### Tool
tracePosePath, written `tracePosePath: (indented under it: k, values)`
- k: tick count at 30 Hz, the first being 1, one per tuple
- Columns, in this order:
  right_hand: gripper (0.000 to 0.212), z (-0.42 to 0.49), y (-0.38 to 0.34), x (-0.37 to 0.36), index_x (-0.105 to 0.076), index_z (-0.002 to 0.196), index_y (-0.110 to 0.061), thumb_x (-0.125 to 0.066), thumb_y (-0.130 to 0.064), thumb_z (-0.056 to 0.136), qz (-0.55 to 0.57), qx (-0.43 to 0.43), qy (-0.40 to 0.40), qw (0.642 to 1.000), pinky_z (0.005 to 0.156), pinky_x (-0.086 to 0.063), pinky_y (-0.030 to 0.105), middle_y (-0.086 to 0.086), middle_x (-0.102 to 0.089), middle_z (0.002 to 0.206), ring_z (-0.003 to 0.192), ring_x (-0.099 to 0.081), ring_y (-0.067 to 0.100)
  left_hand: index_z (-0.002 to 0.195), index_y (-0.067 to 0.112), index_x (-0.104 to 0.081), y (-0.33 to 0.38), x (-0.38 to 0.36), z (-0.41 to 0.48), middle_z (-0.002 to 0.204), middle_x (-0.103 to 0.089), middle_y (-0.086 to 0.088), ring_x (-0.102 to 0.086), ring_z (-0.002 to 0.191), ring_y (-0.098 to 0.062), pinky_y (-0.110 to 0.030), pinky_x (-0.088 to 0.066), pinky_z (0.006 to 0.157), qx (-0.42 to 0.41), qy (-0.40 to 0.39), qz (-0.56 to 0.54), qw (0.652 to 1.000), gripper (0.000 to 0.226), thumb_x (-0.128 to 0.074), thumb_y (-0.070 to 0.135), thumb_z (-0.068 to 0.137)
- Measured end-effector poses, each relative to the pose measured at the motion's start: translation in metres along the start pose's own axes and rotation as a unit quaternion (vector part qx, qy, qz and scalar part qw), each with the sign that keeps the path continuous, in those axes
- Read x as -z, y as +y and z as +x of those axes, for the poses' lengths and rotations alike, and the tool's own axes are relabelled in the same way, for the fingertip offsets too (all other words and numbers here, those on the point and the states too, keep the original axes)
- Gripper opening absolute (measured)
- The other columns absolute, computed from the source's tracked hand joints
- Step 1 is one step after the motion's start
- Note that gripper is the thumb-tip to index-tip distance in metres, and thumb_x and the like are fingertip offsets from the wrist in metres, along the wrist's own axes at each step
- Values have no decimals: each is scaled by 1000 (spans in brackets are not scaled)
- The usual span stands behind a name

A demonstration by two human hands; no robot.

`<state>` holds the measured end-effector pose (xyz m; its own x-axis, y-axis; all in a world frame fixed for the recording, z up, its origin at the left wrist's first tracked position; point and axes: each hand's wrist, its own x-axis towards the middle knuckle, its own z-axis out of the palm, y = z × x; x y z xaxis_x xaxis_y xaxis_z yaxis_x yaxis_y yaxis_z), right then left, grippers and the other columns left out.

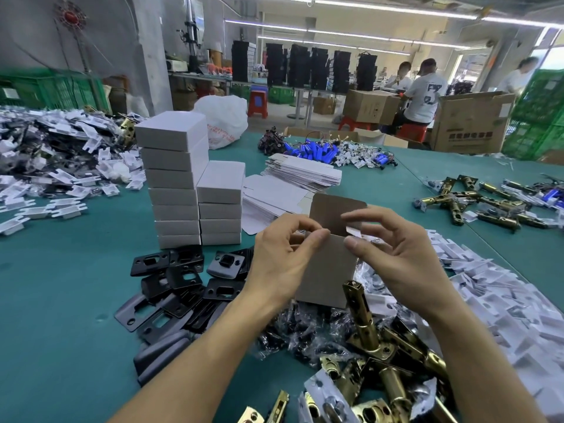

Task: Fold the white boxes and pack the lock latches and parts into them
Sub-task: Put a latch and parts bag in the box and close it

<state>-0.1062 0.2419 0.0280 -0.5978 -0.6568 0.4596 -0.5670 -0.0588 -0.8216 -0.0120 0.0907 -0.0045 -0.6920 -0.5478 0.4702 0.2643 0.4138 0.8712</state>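
At frame centre I hold the half-folded cardboard box (pixel 328 270), brown inside showing, lid flap up. My left hand (pixel 283 257) fingers pinch its top edge; my right hand (pixel 396 257) fingers pinch a side flap. Brass lock latches (pixel 366 340) lie below it, and stacked white boxes (pixel 177 178) stand centre-left on the teal desk (pixel 61 300).

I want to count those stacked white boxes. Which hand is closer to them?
Left. The left hand holds the open box just right of the stacked white boxes; the right hand sits farther right, on its other side.
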Motion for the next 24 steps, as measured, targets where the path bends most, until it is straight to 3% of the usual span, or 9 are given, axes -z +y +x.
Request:
tracePosePath:
  k: [3,7,10,13,16,18,21,24]
  values:
    - [27,0,-5,-2,-64,100,-30,-74,-10,83,37,23,19,999,80,-55,24,-6,-71,102,98,-68,14,86,37,-70,1,1,0,90,-73,15,-68,84,1,-17,-54,75,14,7,-8,1000,15,-76,24,89]
    - [16,0,-11,-3,-65,95,-33,-68,-36,79,30,10,46,998,76,-53,19,-7,-74,91,87,-70,10,101,28,-76,3,0,-1,96,-76,12,-71,89,-7,-33,-59,85,36,-1,-28,999,14,-76,22,89]
    - [12,0,-11,-3,-72,86,-27,-69,-34,77,-4,0,52,999,72,-53,19,-9,-75,83,83,-70,9,101,29,-77,5,0,-2,96,-76,13,-72,90,-10,-41,-59,84,40,-2,-30,999,13,-76,26,89]
    - [8,1,-10,-1,-75,85,-16,-73,-21,79,18,-5,39,999,77,-56,22,-4,-76,89,86,-71,12,95,35,-77,5,1,-3,92,-76,15,-72,88,-11,-46,-60,81,42,5,-25,999,13,-81,35,83]
    - [9,0,-9,2,-76,87,-12,-74,-4,81,29,-17,22,999,77,-54,19,-1,-76,93,90,-71,9,98,33,-77,6,2,-5,93,-77,14,-73,89,-11,-47,-61,80,39,2,-22,999,32,-84,49,71]
    - [11,0,-9,2,-76,87,-12,-74,-3,81,30,-21,20,999,77,-55,19,1,-76,92,89,-71,10,97,32,-76,7,2,-6,93,-77,15,-73,88,-7,-43,-62,79,33,3,-22,999,41,-82,57,65]
    - [15,0,-9,2,-76,86,-14,-75,0,80,27,-21,23,999,78,-56,20,3,-76,90,88,-72,12,88,33,-71,8,1,-7,88,-75,18,-72,82,-2,-24,-60,72,25,33,-33,999,37,-81,59,63]
    - [20,1,-8,1,-74,86,-15,-77,3,78,3,-14,37,999,74,-55,17,1,-76,86,85,-72,12,82,27,-62,7,-1,-5,84,-74,11,-73,76,-5,-27,-60,66,28,63,-46,997,27,-82,42,74]
